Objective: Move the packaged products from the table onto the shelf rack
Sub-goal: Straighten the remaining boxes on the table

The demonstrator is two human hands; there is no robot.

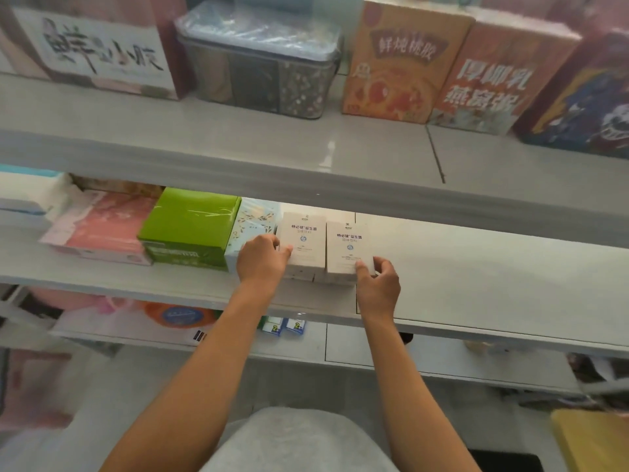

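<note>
Both forearms reach over a pale lap toward the middle shelf (476, 267). Left hand (262, 258) grips the left white box (301, 240), fingers curled on its left edge; right hand (377, 282) pinches the right white box (347, 248) at its front corner. Boxes sit side by side, touching, just right of the floral box (250, 226) and green box (189, 226). Best move, I'd say: slide both back together, fronts level, snug to the floral box, then let go.

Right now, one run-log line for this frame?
stage: placing | left hand: grips left beige box | right hand: pinches right beige box | boxes: side by side on middle shelf
</note>
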